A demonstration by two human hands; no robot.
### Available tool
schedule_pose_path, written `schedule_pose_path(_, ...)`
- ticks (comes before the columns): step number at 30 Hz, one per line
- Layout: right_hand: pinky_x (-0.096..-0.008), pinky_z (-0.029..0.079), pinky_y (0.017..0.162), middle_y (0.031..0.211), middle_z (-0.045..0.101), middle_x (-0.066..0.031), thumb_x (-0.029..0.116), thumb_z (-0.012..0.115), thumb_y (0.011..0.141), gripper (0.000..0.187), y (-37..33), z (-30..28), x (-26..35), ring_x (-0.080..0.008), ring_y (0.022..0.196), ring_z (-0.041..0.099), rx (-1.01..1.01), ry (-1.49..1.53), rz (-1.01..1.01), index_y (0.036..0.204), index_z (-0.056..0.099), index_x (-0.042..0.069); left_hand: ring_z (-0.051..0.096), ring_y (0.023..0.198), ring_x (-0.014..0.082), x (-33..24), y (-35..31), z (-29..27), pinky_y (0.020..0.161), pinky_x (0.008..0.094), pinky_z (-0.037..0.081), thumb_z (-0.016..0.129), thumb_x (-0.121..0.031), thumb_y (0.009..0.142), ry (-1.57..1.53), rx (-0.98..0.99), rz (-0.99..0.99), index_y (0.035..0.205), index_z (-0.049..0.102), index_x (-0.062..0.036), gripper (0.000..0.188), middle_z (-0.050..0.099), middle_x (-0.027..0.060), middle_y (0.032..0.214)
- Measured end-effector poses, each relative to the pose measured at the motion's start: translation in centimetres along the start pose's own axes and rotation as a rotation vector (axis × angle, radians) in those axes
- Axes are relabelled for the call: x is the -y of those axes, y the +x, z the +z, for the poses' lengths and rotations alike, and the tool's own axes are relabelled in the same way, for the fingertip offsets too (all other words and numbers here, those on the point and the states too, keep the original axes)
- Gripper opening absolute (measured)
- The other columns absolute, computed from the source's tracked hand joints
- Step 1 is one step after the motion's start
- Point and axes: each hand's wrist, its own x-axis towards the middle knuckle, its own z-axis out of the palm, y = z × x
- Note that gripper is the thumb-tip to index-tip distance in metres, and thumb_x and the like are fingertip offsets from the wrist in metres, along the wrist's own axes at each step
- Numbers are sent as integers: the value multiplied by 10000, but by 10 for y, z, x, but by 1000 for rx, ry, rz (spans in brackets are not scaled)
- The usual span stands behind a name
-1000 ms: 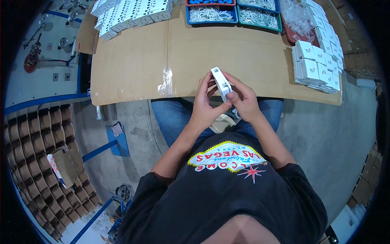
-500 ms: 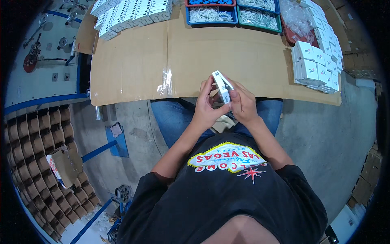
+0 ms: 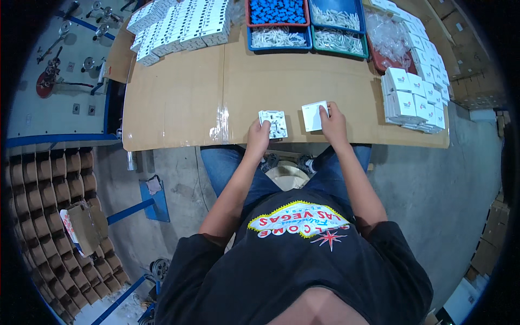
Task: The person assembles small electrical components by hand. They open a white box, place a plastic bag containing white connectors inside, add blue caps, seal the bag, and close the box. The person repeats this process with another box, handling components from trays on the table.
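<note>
Above the table's near edge, my left hand (image 3: 258, 138) grips a small white square unit (image 3: 277, 125) with dark marks and fittings across its upper face. Its exact kind is too small to make out. A short gap to the right, my right hand (image 3: 335, 128) pinches a plain white square cover (image 3: 312, 117), thumb on top. The two pieces are apart from each other. Beneath both lies the cardboard-covered tabletop (image 3: 179, 103).
White box-shaped units (image 3: 187, 27) stand in rows at the far left. Small parts fill a red tray (image 3: 277, 24), blue trays and a green tray (image 3: 341, 53). Clear plastic bags (image 3: 389, 38) lie beside stacked white square pieces (image 3: 407, 103) on the right.
The white piece that both hands held together is now two: my left hand has moved left with the marked unit, my right hand slightly right with the plain cover.
</note>
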Motion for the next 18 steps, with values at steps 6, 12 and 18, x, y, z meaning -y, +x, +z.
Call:
schedule_pose_path(6, -453, 533, 732, 913, 702, -229, 214, 634, 979, 278, 13, 18, -8, -397, 832, 691, -68, -29, -78, 1167, 606, 10, 678, 969, 327, 12, 38, -4, 879, 418, 528, 644, -194, 905, 407, -312, 291, 1352, 505, 17, 513, 689, 205, 1039)
schedule_pose_path(12, -481, 458, 995, 1340, 556, -225, 226, 707, 883, 398, 6, 9, -8, -412, 1225, 541, -144, -280, -169, 1228, 625, 45, 438, 1274, 397, 20, 35, -7, 1101, 498, 349, 808, -342, 783, 967, -404, 556, 1519, 324, 27, 955, 480, 250, 1367)
schedule_pose_path(18, -515, 389, 1069, 1399, 518, -200, 253, 766, 829, 399, -18, 14, -25, -391, 1293, 495, -69, -376, -336, 1169, 667, 68, 407, 1297, 376, 20, 14, -7, 1120, 503, 314, 860, -367, 710, 1025, -352, 532, 1554, 291, -15, 1077, 439, 208, 1394)
